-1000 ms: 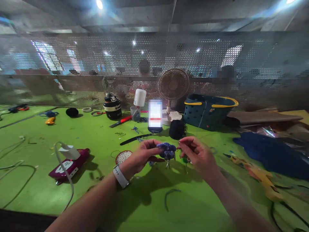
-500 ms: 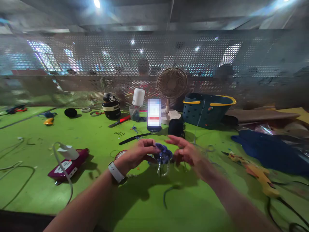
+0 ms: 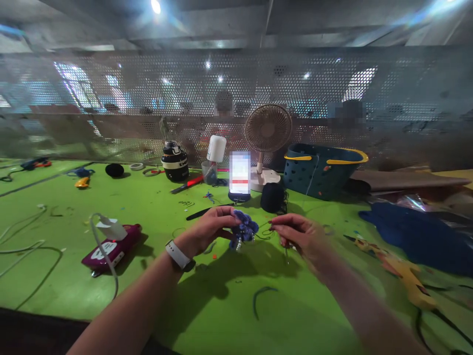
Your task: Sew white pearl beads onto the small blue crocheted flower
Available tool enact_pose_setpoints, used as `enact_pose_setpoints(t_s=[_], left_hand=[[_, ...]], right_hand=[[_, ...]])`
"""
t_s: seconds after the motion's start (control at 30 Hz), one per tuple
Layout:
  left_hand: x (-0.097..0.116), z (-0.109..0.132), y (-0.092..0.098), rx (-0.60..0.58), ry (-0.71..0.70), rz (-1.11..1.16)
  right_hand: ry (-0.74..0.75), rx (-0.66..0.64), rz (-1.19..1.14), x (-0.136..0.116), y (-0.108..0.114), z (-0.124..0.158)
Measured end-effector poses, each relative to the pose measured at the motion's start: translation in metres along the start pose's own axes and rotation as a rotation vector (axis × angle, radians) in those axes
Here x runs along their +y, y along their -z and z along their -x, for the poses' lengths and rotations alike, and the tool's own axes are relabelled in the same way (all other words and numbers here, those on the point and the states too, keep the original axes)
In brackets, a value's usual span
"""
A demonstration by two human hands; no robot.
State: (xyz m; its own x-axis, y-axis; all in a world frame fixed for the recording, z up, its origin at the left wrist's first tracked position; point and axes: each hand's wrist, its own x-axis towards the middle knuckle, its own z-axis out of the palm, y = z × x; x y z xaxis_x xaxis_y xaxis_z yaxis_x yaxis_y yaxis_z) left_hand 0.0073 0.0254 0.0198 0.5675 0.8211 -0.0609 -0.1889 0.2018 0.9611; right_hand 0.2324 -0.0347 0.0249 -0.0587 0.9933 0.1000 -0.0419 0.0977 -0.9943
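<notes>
My left hand (image 3: 210, 228), with a white watch on its wrist, is closed round a small purple-blue crocheted piece (image 3: 244, 229) held just above the green table (image 3: 221, 315). A short beaded loop hangs under the piece. My right hand (image 3: 299, 235) is pinched shut a little to the right of it, on a thin hook or needle that I can barely make out. A dark thread runs between the piece and the right fingers. A black ball of yarn (image 3: 272, 197) sits just behind both hands.
A lit phone (image 3: 239, 179) stands upright behind the hands, with a small fan (image 3: 268, 130), a white lamp (image 3: 216, 149) and a dark jar (image 3: 174, 161) near it. A blue basket (image 3: 320, 170) stands right, blue fabric (image 3: 417, 235) beyond. A magenta pouch (image 3: 114, 246) and cables lie left.
My right hand swung open past the piece half a second ago and is now pinched again to its right. The left hand has kept hold of the crocheted piece, slightly farther from me.
</notes>
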Motion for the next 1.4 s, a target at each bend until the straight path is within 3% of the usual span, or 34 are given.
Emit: enact_pose_setpoints(t_s=[0.13,0.2,0.27,0.33,0.4,0.47,0.57,0.67,0.83,1.1,1.4], left_hand=[[0.000,-0.002,0.003,-0.015,-0.014,0.013],[0.000,-0.002,0.001,0.043,-0.042,-0.001],[0.000,-0.003,-0.001,0.137,-0.085,0.004],[0.001,-0.003,-0.004,0.218,-0.116,0.014],[0.001,-0.004,-0.007,0.261,-0.123,0.006],[0.000,-0.004,-0.011,0.281,-0.119,-0.008],[-0.002,-0.003,-0.018,0.274,-0.117,-0.031],[-0.005,-0.003,-0.025,0.274,-0.127,-0.071],[-0.013,-0.003,-0.032,0.264,-0.127,-0.098],[-0.022,-0.004,-0.034,0.187,-0.112,-0.101],[-0.024,-0.006,-0.031,0.183,-0.137,-0.193]], right_hand=[[0.028,0.168,-0.127,-0.001,0.005,-0.003],[0.019,0.214,-0.068,0.002,0.011,-0.006],[0.016,0.236,0.177,0.007,0.018,-0.009],[0.082,0.281,0.563,0.015,0.023,-0.012],[0.259,0.339,0.889,0.022,0.023,-0.012],[0.480,0.348,1.015,0.026,0.017,-0.010],[0.683,0.227,0.965,0.026,-0.001,-0.002],[0.714,0.144,0.904,0.022,-0.017,0.004],[0.746,0.139,0.844,0.020,-0.023,0.003],[0.720,0.006,0.878,0.021,-0.021,-0.003],[0.614,-0.048,0.658,0.017,-0.018,-0.007]])
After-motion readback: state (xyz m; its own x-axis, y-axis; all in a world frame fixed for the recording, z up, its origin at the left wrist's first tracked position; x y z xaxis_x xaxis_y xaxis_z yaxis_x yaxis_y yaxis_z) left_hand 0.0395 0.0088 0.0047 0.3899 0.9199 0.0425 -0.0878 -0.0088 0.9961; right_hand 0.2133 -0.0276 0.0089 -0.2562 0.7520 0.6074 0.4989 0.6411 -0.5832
